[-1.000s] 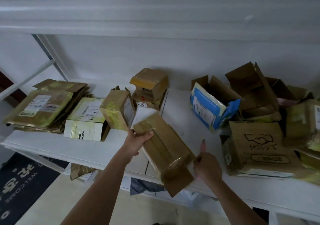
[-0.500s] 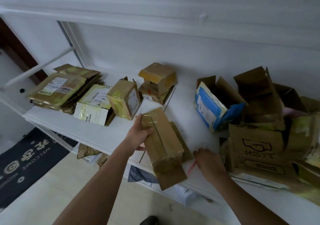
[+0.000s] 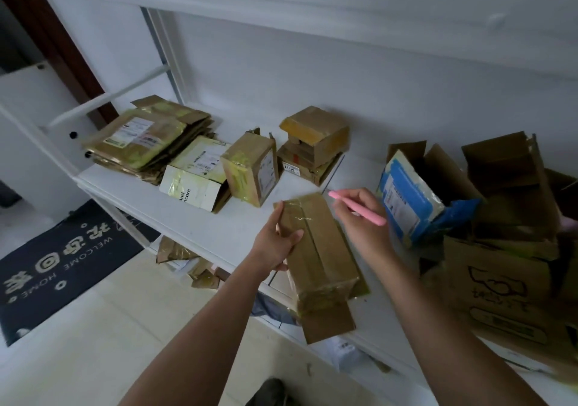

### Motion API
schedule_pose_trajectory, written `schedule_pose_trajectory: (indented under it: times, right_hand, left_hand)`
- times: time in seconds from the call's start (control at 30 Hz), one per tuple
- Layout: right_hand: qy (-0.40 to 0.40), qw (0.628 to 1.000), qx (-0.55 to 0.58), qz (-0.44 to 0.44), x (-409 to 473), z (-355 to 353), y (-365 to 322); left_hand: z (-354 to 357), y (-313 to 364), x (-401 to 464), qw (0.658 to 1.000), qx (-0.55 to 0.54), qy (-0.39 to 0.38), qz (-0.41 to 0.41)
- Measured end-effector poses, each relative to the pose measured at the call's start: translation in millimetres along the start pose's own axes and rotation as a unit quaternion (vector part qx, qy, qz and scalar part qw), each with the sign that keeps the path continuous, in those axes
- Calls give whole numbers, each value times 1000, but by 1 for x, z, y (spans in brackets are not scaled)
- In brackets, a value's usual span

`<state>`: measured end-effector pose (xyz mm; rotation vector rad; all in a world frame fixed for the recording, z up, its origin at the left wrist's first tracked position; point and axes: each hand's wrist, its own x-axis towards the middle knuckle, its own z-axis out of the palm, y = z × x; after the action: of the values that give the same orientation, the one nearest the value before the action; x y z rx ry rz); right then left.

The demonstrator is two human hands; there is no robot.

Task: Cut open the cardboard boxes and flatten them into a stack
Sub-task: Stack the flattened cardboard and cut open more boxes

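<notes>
A white shelf (image 3: 200, 224) carries everything. On its right end sits a heap of opened boxes (image 3: 513, 205), flaps up, with a big carton (image 3: 500, 293) bearing a line drawing in front and a blue-and-white parcel (image 3: 406, 199) leaning at the heap's left edge. At the left end lies the flat stack (image 3: 147, 139) of flattened cardboard, a shipping label on top. Just right of it is a pale box (image 3: 197, 180) lying on its side, then a small taped box (image 3: 250, 167) standing upright and touching it. Behind, near the wall, two small boxes (image 3: 312, 142) sit one on the other.

At the front edge, between both hands, lies the long box (image 3: 322, 255), sealed with clear tape, its near end and loose flap hanging past the shelf edge. The left hand (image 3: 275, 243) holds its left side near the far end, thumb on top, fingers curled round the side; that grip is closed on the box. The right hand (image 3: 362, 218) hovers just beside the box's far right corner, its grip pinching a pink cutter (image 3: 356, 207) whose tip points left toward the far end of the box.

On the floor at left is a dark mat (image 3: 62, 258).
</notes>
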<state>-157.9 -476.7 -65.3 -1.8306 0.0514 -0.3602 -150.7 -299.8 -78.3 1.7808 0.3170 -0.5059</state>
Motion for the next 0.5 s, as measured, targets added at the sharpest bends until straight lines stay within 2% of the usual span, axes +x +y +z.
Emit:
schedule_pose_trajectory:
  times: [0.1,0.2,0.5]
  right_hand:
    - [5,998,51,48,11,25,-2]
    - [11,996,47,79,14,40,6]
    - [-25,999,-35,26,12,46,17]
  left_hand:
    - [0,0,1,1000,-4,-4,-1]
    - [-2,-1,3,1000,-13,-12,-4]
    - [-8,-5,8,998,-34,-46,-24]
